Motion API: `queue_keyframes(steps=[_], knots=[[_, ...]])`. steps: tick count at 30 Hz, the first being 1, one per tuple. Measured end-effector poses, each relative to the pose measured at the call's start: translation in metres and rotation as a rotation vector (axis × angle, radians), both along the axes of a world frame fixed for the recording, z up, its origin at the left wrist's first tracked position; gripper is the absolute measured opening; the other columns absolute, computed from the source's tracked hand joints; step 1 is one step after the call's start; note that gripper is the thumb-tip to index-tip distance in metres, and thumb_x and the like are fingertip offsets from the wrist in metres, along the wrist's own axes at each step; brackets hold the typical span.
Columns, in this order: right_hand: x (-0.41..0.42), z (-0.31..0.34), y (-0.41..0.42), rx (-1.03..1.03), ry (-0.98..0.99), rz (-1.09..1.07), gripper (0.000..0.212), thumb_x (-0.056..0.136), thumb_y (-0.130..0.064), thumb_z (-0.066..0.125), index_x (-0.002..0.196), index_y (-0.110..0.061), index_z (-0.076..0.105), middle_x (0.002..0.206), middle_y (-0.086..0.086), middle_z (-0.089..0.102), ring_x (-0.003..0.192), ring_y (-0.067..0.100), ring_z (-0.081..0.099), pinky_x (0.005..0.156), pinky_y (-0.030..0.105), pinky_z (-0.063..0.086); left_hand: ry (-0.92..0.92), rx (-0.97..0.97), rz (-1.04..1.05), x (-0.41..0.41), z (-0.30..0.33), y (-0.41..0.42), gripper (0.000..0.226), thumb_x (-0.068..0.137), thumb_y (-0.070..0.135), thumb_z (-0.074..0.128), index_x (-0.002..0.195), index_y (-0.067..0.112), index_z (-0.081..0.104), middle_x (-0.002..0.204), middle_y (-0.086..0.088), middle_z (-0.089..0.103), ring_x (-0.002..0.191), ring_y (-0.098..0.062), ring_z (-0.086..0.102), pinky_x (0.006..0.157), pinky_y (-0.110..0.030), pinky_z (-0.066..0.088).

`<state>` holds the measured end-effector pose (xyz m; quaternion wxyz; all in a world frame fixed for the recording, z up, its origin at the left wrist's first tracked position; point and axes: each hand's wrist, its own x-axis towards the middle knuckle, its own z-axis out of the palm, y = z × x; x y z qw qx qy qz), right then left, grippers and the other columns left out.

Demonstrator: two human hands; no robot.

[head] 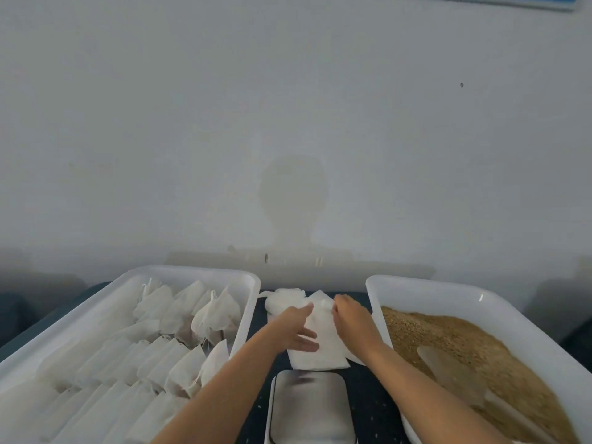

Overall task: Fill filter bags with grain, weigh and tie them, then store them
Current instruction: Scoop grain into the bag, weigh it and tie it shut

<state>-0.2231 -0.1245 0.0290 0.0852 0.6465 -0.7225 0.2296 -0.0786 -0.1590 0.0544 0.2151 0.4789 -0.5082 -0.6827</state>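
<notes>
A dark table (368,408) is being viewed from above, with a pale wall behind it. In the middle, a stack of empty white filter bags (320,350) is lying flat between two white trays. The left hand (296,331) is being rested on the stack with fingers spread and loose, gripping nothing. The right hand (350,325) is being held at the stack's far edge; its fingertips are touching the top bag, but whether it is being pinched cannot be told. A crumpled heap of more bags (283,301) is lying just beyond the hands. The left tray (192,272) is being filled with rows of packed, tied bags (179,357). The right tray (416,283) is holding brown grain (448,334), with a translucent scoop (455,373) half buried in it. A metal-topped scale (309,408) is sitting just nearer than the stack.
</notes>
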Motion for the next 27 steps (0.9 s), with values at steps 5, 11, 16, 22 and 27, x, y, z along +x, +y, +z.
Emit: queue_keyframes(steps=[5, 11, 16, 22, 27], knots=[[0.01, -0.007, 0.004, 0.123, 0.124, 0.155, 0.016, 0.098, -0.01, 0.037, 0.11, -0.008, 0.048, 0.112, 0.009, 0.057, 0.096, 0.027, 0.059, 0.077, 0.035, 0.044, 0.168, 0.207, 0.203, -0.02, -0.026, -0.008, 0.031, 0.096, 0.033, 0.051, 0.108, 0.004, 0.047, 0.102, -0.018, 0.062, 0.087, -0.032, 0.062, 0.08, -0.04, 0.051], [0.009, -0.008, 0.01, 0.135, -0.258, 0.201, 0.027, 0.095, -0.034, 0.05, 0.1, -0.008, 0.051, 0.103, 0.005, 0.058, 0.092, 0.021, 0.055, 0.078, 0.032, 0.044, 0.243, 0.174, 0.317, -0.029, -0.041, -0.013, 0.012, 0.094, 0.007, 0.05, 0.101, 0.0, 0.054, 0.081, -0.012, 0.055, 0.067, -0.024, 0.054, 0.057, -0.034, 0.048], [0.006, -0.008, 0.004, 0.019, -0.425, 0.185, 0.032, 0.085, -0.034, 0.065, 0.094, -0.007, 0.05, 0.094, 0.006, 0.057, 0.089, 0.02, 0.055, 0.077, 0.033, 0.045, 0.237, 0.087, 0.282, -0.027, -0.039, -0.017, 0.004, 0.092, 0.01, 0.055, 0.091, 0.007, 0.057, 0.087, -0.01, 0.058, 0.074, -0.02, 0.056, 0.059, -0.029, 0.05], [0.003, -0.01, 0.0, 0.008, -0.396, 0.239, 0.029, 0.09, -0.022, 0.061, 0.119, -0.021, 0.054, 0.112, -0.002, 0.052, 0.099, 0.009, 0.053, 0.083, 0.017, 0.046, 0.268, -0.028, 0.194, -0.027, -0.043, -0.019, 0.009, 0.091, 0.01, 0.06, 0.088, 0.004, 0.055, 0.097, -0.014, 0.062, 0.085, -0.024, 0.062, 0.07, -0.029, 0.056], [0.0, -0.011, 0.0, 0.006, -0.459, 0.189, 0.015, 0.091, -0.007, 0.056, 0.103, -0.014, 0.062, 0.106, -0.001, 0.058, 0.093, 0.008, 0.055, 0.077, 0.009, 0.042, 0.286, -0.015, 0.178, -0.026, -0.045, -0.018, 0.014, 0.09, 0.012, 0.062, 0.098, 0.001, 0.059, 0.103, -0.016, 0.067, 0.085, -0.026, 0.067, 0.07, -0.03, 0.057]])
